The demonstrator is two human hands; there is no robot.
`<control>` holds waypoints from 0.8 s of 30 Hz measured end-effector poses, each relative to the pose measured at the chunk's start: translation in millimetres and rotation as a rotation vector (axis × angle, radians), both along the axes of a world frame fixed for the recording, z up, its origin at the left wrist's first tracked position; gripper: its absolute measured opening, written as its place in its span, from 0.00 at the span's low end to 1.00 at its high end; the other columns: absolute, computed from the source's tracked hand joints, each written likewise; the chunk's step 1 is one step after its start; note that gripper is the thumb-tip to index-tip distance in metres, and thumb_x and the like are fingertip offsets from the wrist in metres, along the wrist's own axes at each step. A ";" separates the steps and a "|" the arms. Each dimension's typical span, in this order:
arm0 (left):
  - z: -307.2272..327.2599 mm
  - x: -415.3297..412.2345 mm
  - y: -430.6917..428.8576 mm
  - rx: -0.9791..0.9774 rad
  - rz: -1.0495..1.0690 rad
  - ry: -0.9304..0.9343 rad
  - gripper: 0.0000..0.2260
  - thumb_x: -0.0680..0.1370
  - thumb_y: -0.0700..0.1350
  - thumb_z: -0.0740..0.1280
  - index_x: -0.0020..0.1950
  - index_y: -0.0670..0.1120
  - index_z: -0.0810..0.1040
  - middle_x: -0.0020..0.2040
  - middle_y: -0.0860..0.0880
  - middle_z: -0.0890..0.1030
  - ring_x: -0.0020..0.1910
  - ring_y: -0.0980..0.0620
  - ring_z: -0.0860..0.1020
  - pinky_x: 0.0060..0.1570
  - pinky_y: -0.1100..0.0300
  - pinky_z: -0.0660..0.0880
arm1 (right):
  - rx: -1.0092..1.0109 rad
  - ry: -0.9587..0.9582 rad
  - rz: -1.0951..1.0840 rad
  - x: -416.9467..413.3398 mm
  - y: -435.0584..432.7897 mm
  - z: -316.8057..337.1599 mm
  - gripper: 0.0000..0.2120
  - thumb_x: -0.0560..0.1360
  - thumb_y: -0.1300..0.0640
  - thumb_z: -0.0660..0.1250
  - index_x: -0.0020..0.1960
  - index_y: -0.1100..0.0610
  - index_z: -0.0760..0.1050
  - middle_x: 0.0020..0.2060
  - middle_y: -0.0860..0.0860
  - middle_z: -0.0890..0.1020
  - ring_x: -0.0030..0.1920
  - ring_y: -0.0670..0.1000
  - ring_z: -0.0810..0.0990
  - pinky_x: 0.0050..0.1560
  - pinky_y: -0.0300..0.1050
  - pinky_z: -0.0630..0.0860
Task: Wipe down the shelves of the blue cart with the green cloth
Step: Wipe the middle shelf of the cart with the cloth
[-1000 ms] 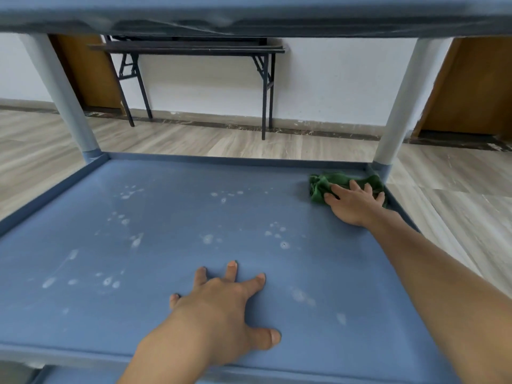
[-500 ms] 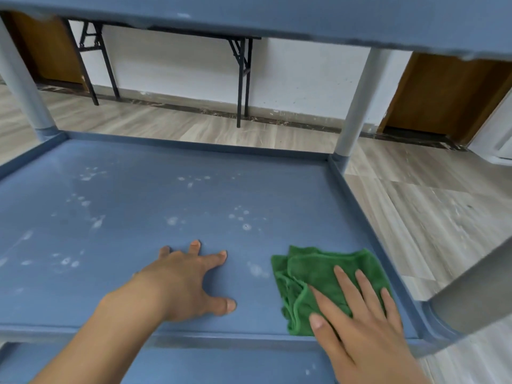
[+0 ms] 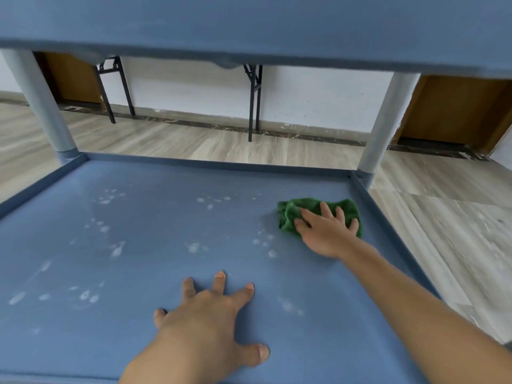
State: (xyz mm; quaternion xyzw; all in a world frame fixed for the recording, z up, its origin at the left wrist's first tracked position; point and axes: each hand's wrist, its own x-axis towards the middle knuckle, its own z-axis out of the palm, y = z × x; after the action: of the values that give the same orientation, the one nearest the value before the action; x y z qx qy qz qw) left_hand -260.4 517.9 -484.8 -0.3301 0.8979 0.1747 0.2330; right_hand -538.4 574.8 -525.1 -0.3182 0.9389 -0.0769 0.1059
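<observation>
I look in at a middle shelf of the blue cart [image 3: 166, 261], a flat blue tray with a low rim and many whitish smudges. The green cloth [image 3: 291, 214] lies bunched near the shelf's far right corner. My right hand [image 3: 327, 231] presses flat on the cloth with fingers spread, covering its near half. My left hand [image 3: 210, 314] rests palm down on the bare shelf near the front edge, fingers apart, holding nothing. The shelf above [image 3: 249, 26] fills the top of the view.
Grey posts stand at the far left corner [image 3: 41, 106] and the far right corner [image 3: 385, 120]. Beyond the cart is wood-look floor, a white wall, black folding-table legs [image 3: 253, 103] and brown doors on both sides.
My right hand has pushed the cloth from the shelf's front right edge back toward the far right corner, where it was a second ago. My left hand stays planted near the front.
</observation>
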 end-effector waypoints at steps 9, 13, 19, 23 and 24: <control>0.1 -1.7 -0.5 0.004 -0.006 0.007 0.44 0.68 0.72 0.66 0.74 0.73 0.41 0.80 0.60 0.38 0.79 0.41 0.38 0.68 0.28 0.56 | 0.009 0.010 -0.013 -81.1 -83.1 5.1 0.25 0.74 0.33 0.44 0.71 0.32 0.51 0.78 0.48 0.50 0.77 0.63 0.44 0.69 0.74 0.40; -1.3 -1.5 0.0 -0.006 -0.010 0.016 0.45 0.67 0.73 0.66 0.74 0.73 0.41 0.80 0.61 0.38 0.79 0.42 0.38 0.68 0.28 0.57 | -0.020 0.001 -0.051 -87.0 -95.5 4.9 0.27 0.73 0.33 0.44 0.72 0.33 0.52 0.78 0.49 0.50 0.77 0.63 0.45 0.69 0.73 0.38; -2.4 -1.0 -1.0 -0.008 -0.022 0.016 0.43 0.67 0.73 0.66 0.75 0.73 0.42 0.80 0.60 0.40 0.79 0.41 0.38 0.68 0.29 0.57 | -0.019 0.024 -0.017 -68.4 -75.9 0.6 0.28 0.72 0.34 0.43 0.72 0.32 0.50 0.78 0.49 0.49 0.77 0.62 0.44 0.70 0.69 0.35; -3.8 1.1 -2.6 -0.025 -0.053 0.035 0.44 0.67 0.75 0.64 0.76 0.71 0.44 0.81 0.57 0.43 0.78 0.39 0.43 0.71 0.34 0.59 | -0.032 0.004 0.005 -25.7 -36.0 -0.3 0.27 0.73 0.34 0.42 0.72 0.33 0.51 0.78 0.49 0.48 0.77 0.61 0.43 0.71 0.68 0.36; -3.8 0.8 -3.6 -0.029 -0.062 0.037 0.44 0.67 0.75 0.64 0.76 0.71 0.45 0.81 0.56 0.44 0.78 0.38 0.45 0.71 0.35 0.59 | -0.033 0.000 0.020 -10.4 -23.4 -0.2 0.27 0.73 0.34 0.42 0.72 0.33 0.51 0.78 0.49 0.48 0.77 0.61 0.43 0.71 0.68 0.37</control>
State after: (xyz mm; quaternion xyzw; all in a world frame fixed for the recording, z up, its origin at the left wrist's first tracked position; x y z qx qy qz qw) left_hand -259.6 514.3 -488.6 -0.3020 0.9143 0.1604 0.2170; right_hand -548.8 551.5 -525.2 -0.3291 0.9344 -0.0914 0.1016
